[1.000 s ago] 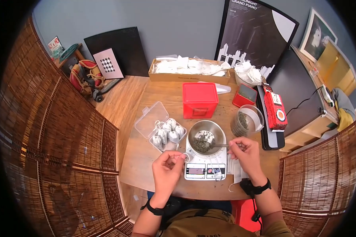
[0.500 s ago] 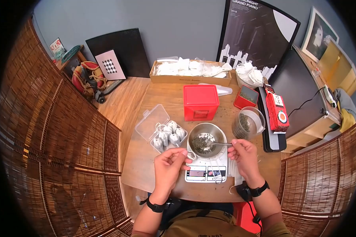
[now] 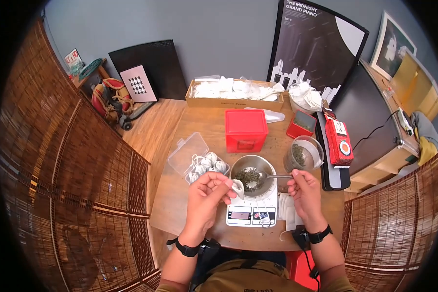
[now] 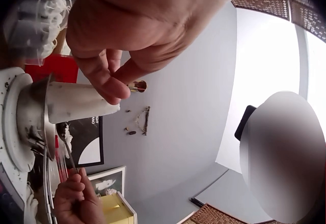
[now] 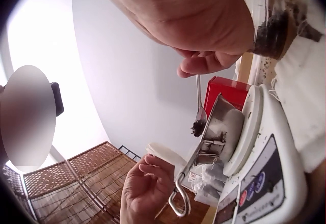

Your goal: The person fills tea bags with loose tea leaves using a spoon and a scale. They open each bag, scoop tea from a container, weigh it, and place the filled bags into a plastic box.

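Just left of the steel bowl (image 3: 241, 167), my left hand (image 3: 203, 200) pinches a white cloth tea bag (image 3: 238, 189) by its rim. In the left wrist view the tea bag (image 4: 76, 102) hangs down by the bowl's edge. My right hand (image 3: 306, 195) holds a metal spoon (image 3: 280, 176) by its handle over the bowl's right rim. Dark dried leaves heap on the spoon's bowl (image 5: 199, 126) in the right wrist view. More loose leaves (image 3: 250, 181) lie in the steel bowl, which sits on a white kitchen scale (image 3: 243, 201).
Filled tea bags (image 3: 210, 163) sit in a clear lidded box at left. Behind the bowl stands a red tin (image 3: 246, 131). A clear tub (image 3: 316, 155) of leaves, a small red tin (image 3: 301, 124) and a red packet (image 3: 338, 141) are at right. Flat white bags (image 3: 288, 213) lie beside the scale.
My left hand has moved forward and a little right, bringing the tea bag to the bowl's left rim. The spoon has shifted slightly right, still over the bowl.
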Action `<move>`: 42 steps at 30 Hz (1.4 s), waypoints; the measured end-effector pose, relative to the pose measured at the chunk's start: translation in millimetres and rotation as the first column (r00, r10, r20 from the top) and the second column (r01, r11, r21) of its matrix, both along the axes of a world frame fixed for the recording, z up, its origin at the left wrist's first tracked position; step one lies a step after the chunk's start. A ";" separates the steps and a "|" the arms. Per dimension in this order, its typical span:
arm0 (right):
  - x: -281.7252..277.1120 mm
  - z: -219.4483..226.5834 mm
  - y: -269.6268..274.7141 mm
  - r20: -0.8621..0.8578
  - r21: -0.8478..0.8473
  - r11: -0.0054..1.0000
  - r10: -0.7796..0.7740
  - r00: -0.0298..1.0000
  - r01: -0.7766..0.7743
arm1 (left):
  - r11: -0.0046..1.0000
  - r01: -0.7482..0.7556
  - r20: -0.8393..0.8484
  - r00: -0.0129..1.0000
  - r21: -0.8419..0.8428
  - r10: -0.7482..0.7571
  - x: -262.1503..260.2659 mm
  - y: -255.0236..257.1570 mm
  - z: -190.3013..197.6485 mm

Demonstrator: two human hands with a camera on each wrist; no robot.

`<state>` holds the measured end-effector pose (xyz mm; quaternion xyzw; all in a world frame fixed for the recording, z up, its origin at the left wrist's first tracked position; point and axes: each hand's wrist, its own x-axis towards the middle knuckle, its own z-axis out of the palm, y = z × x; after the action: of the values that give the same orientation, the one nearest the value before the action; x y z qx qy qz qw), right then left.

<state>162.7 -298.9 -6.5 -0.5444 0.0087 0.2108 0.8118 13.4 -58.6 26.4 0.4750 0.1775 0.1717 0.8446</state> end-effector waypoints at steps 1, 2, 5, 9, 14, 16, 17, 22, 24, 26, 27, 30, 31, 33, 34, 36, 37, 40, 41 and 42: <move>0.5 1.1 -0.5 0.005 0.004 1.000 -0.003 1.000 0.003 | 1.000 -0.010 0.028 1.000 0.001 0.010 3.1 -0.9 5.5; 1.1 1.8 -1.1 -0.002 0.023 1.000 -0.019 1.000 0.019 | 1.000 -0.020 0.056 0.998 0.001 0.020 7.0 -2.0 9.8; 4.0 5.7 -2.6 0.005 0.057 0.997 -0.056 0.998 0.056 | 0.994 0.012 0.031 0.999 0.104 -0.016 24.2 -5.5 9.1; 9.7 15.4 -7.1 0.038 0.069 0.992 -0.106 0.994 0.103 | 0.984 0.039 -0.029 0.999 0.176 -0.035 43.5 -8.6 -7.2; 16.0 26.3 -9.5 0.077 0.042 0.997 -0.074 0.994 0.071 | 0.978 0.075 -0.081 0.995 0.197 -0.060 51.9 -12.4 -15.1; 17.5 30.0 -7.2 0.087 0.040 0.998 -0.050 0.995 0.047 | 0.977 0.084 -0.090 0.994 0.197 -0.067 53.7 -12.8 -15.8; 18.1 31.7 -5.4 0.104 0.009 0.999 -0.035 0.994 0.035 | 0.978 0.092 -0.087 0.993 0.188 -0.077 54.7 -12.7 -15.9; 19.3 43.0 1.7 0.228 -0.102 0.995 0.018 0.973 0.006 | 0.984 0.100 -0.063 0.994 0.148 -0.092 57.5 -14.0 -19.7; 17.1 56.3 5.0 0.319 -0.211 0.977 0.084 0.944 -0.016 | 0.985 0.105 -0.070 0.993 0.138 -0.096 57.0 -14.4 -20.4; 13.9 68.3 8.3 0.358 -0.273 0.962 0.126 0.925 -0.026 | 0.985 0.106 -0.071 0.993 0.138 -0.097 55.7 -13.7 -20.3; 12.3 73.3 9.8 0.393 -0.334 0.942 0.170 0.904 -0.032 | 0.984 0.108 -0.072 0.993 0.139 -0.099 55.0 -13.4 -20.3; 7.3 83.0 14.4 0.528 -0.415 0.910 0.261 0.808 -0.022 | 0.989 0.089 -0.070 0.994 0.121 -0.081 53.3 -13.9 -21.2; 4.9 86.7 16.0 0.529 -0.416 0.909 0.263 0.807 -0.023 | 0.989 0.087 -0.069 0.994 0.119 -0.079 52.8 -13.8 -21.8; 0.1 92.9 18.4 0.656 -0.466 0.884 0.322 0.683 0.031 | 0.990 0.081 -0.070 0.995 0.116 -0.073 52.0 -13.6 -23.3; -1.6 94.1 19.0 0.656 -0.469 0.883 0.324 0.681 0.031 | 0.990 0.080 -0.069 0.995 0.114 -0.072 51.4 -13.4 -23.7; -6.3 95.3 20.2 0.730 -0.485 0.870 0.346 0.589 0.089 | 0.990 0.076 -0.061 0.996 0.115 -0.070 49.4 -12.4 -24.3; -9.2 97.2 20.8 0.730 -0.487 0.869 0.349 0.588 0.088 | 0.991 0.074 -0.059 0.996 0.113 -0.068 48.5 -11.8 -24.4; -16.0 99.4 21.5 0.755 -0.500 0.858 0.364 0.546 0.118 | 0.992 0.070 -0.058 0.996 0.106 -0.064 46.6 -10.8 -23.3; -16.6 97.4 21.2 0.782 -0.489 0.860 0.360 0.508 0.144 | 0.992 0.065 -0.063 0.996 0.108 -0.059 46.2 -10.8 -22.6; -17.2 96.0 20.7 0.808 -0.477 0.862 0.355 0.470 0.169 | 0.992 0.061 -0.068 0.996 0.111 -0.054 45.8 -10.9 -22.0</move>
<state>145.5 -278.2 89.5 -0.7616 -0.3855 -0.0622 0.5172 59.1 -69.5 4.5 0.5323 0.1813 0.1415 0.8147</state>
